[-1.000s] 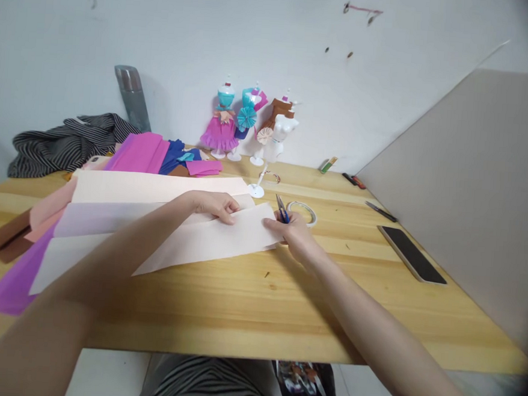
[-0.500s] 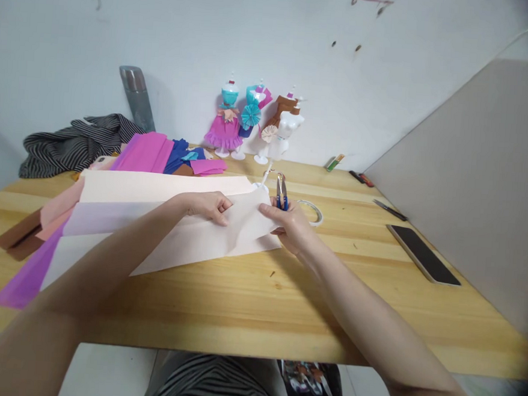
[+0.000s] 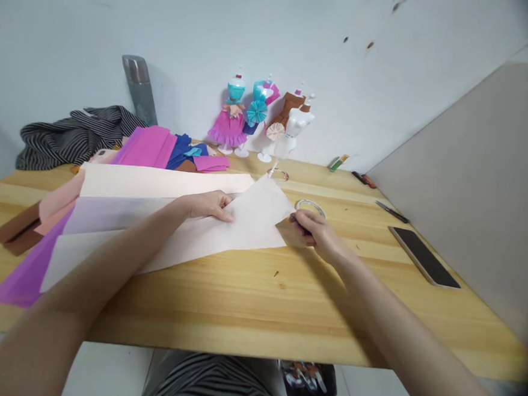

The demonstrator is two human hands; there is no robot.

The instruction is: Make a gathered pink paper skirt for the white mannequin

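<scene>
A white sheet (image 3: 256, 215), like crepe paper or thin cloth, has its right end raised off the table. My left hand (image 3: 211, 206) pinches it between thumb and curled fingers. At the sheet's right edge, my right hand (image 3: 316, 230) is closed round the scissors (image 3: 301, 226); only a dark bit of the handle shows, and the blades are hidden by the sheet. Beneath and behind lie a cream sheet (image 3: 165, 182), a pale lilac sheet (image 3: 113, 213) and a purple sheet (image 3: 30, 278). Just beyond my right hand is a roll of tape (image 3: 311, 205).
Small dressed mannequins (image 3: 230, 126) stand along the wall, with a bare white mannequin (image 3: 297, 125) in front. Folded pink material (image 3: 145, 144), striped cloth (image 3: 78, 134) and a grey bottle (image 3: 140, 90) are at back left. A phone (image 3: 423, 255) and a pen-like tool (image 3: 392, 212) lie right.
My right hand has moved right and turned, and the scissors' blades, earlier pointing up in view, are now hidden. The sheet's corner spreads flatter. My left hand stays nearly in place.
</scene>
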